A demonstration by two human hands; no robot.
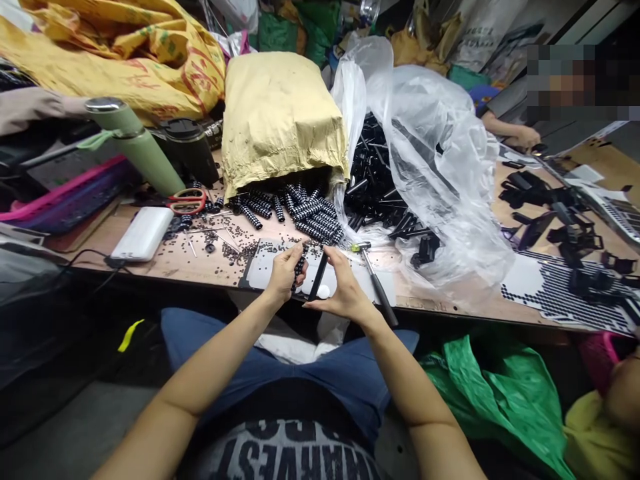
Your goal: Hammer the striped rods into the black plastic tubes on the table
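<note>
Over a wood-toned table (430,301) strewn with black bits (237,250), the left hand (285,270) clutches something dark and banded (300,268), while the right hand (345,287) spans a black bar (319,277) between thumb and forefinger. Behind, a yellow sack (285,113) spills banded rods (317,217) beside a clear plastic bag (450,193); green bags (320,30) crowd the background.

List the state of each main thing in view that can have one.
Left hand: closed around a dark ridged piece
Right hand: gripping a black bar between thumb and fingers
Yellow sack: mouth open, ridged pieces spilling out
Clear plastic bag: open, black parts showing
Green bottle: capped
Dark tumbler: lid on
Hammer: lying down, unheld
Scissors: lying down; blades unclear
</note>
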